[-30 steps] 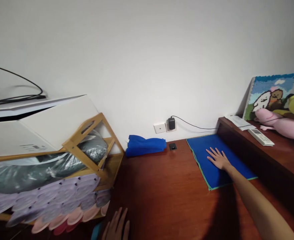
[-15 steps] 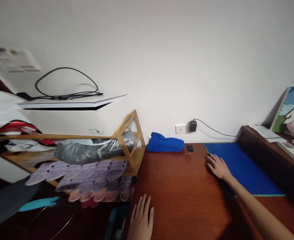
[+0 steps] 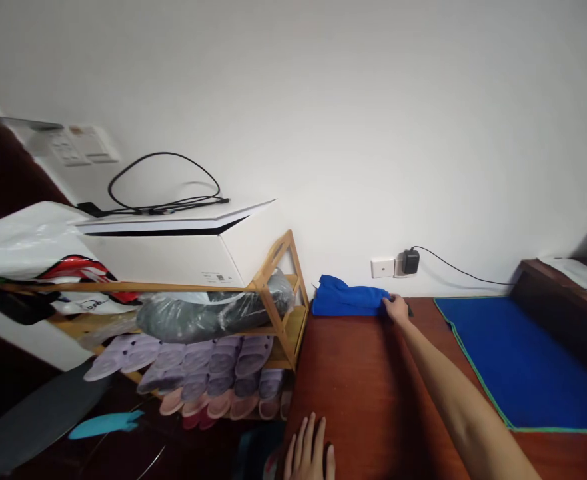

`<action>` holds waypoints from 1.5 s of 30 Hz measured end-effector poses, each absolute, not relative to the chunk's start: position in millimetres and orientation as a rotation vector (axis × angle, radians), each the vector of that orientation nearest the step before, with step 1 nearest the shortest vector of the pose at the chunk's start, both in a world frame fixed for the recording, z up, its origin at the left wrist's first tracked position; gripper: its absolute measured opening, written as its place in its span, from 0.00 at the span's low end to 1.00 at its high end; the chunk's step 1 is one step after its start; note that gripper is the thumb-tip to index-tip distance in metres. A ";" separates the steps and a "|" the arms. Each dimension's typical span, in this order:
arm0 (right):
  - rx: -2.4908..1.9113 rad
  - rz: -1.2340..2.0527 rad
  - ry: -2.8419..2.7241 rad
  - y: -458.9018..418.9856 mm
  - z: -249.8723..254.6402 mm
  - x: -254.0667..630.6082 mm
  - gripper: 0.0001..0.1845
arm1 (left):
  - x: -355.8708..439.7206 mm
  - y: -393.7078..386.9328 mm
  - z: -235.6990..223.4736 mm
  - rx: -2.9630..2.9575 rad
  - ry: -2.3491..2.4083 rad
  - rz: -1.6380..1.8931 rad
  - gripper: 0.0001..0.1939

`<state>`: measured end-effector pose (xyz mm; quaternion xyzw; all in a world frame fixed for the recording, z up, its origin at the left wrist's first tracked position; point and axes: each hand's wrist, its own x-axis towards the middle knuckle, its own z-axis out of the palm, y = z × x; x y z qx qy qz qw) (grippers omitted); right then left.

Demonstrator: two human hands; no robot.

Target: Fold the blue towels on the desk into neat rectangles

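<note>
At the back of the reddish-brown desk, against the wall, lies a folded blue cloth. My right hand reaches it with the arm stretched out, its fingers closed on the cloth's right end. The fingertips are partly hidden. My left hand rests palm down on the desk's near left edge, fingers extended, holding nothing. To the right, a blue mat with a green border lies flat on the desk.
A wooden rack left of the desk carries a white box, a plastic-wrapped grey bundle and several slippers. A black plug sits in the wall socket, its cable running right to a raised ledge.
My right hand has left the mat's left edge and moved left to the folded cloth, closing on its end. My left hand stays on the desk edge. The view has shifted somewhat left.
</note>
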<state>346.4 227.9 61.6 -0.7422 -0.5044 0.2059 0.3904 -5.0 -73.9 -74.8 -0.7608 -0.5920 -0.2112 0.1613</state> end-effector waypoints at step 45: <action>-1.584 0.390 -1.059 -272.4 36.3 349.5 0.28 | 168.7 -265.5 81.1 -3.098 -1.570 -1.156 0.15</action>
